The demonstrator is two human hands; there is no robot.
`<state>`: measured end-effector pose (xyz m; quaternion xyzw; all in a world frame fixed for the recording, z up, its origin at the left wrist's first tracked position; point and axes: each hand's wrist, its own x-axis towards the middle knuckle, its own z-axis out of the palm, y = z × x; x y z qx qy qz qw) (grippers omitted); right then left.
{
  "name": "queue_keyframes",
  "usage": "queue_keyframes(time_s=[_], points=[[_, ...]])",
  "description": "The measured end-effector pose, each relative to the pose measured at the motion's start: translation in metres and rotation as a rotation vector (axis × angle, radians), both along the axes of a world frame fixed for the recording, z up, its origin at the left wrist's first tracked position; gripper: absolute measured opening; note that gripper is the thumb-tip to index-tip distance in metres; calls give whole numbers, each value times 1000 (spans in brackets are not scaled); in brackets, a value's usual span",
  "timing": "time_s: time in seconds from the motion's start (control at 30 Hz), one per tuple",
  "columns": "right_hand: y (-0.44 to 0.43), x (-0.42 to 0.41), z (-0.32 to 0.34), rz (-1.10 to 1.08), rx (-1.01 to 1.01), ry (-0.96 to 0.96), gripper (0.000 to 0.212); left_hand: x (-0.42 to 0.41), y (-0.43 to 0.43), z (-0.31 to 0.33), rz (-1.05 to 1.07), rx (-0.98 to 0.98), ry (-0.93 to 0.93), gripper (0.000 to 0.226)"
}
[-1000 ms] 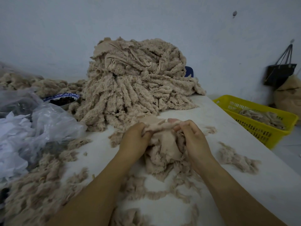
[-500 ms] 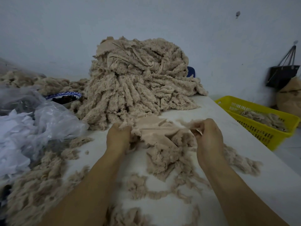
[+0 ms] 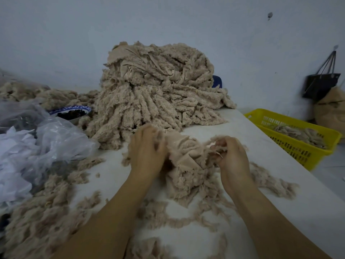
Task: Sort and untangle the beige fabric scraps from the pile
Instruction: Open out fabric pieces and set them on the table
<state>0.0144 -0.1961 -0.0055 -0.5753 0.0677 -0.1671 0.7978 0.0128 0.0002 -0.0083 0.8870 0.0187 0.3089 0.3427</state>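
Note:
A tall pile of beige fuzzy fabric scraps (image 3: 156, 90) rises at the back of the white table (image 3: 280, 193). In front of it lies a tangled clump of beige scraps (image 3: 188, 165), held between both hands. My left hand (image 3: 147, 152) grips the clump's left edge, fingers curled into the cloth and blurred by motion. My right hand (image 3: 231, 159) pinches a frayed strip at the clump's right side. Loose beige scraps (image 3: 43, 217) lie scattered on the table around my arms.
Clear plastic bags with white pieces (image 3: 37, 146) crowd the left. A blue-rimmed bowl (image 3: 71, 112) sits behind them. A yellow basket (image 3: 296, 135) with some scraps stands off the table's right edge. A black bag (image 3: 321, 85) hangs on the wall.
The hands first pulled apart, spreading the clump out; now they have come slightly closer again, with the left hand moving right onto the cloth.

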Motion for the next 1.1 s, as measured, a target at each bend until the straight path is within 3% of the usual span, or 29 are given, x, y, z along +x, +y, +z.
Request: queue_keyframes(time_s=[0.07,0.13,0.23,0.37,0.47,0.63,0.7,0.83,0.93,1.0,1.1], points=[[4,-2,1,37,-3,-40,25,-6,-16,4,-248,127,-92,40],[6,-5,3,68,-1,-82,26,-10,-25,-3,-417,276,-2,45],[7,-10,8,110,-28,-125,29,-7,-25,-14,-524,247,144,48],[12,-14,8,157,-126,-150,31,-6,-24,-12,-587,66,185,36],[16,-16,8,169,-173,-157,32,-6,-24,-12,-621,145,169,13],[19,-19,10,33,-219,-150,30,-7,-22,-7,-573,65,71,27],[25,-25,14,-46,-257,-185,29,-5,-18,-5,-429,113,49,24],[-4,-19,20,-275,-222,-148,23,3,35,1,2,-264,113,26],[-13,-7,4,-96,-380,26,33,-5,13,7,-222,-487,214,27],[-1,-4,-8,36,-610,49,42,-9,-8,10,-411,-673,286,35],[5,-9,-7,-3,-708,-132,6,-13,-12,16,-604,-938,343,25]])
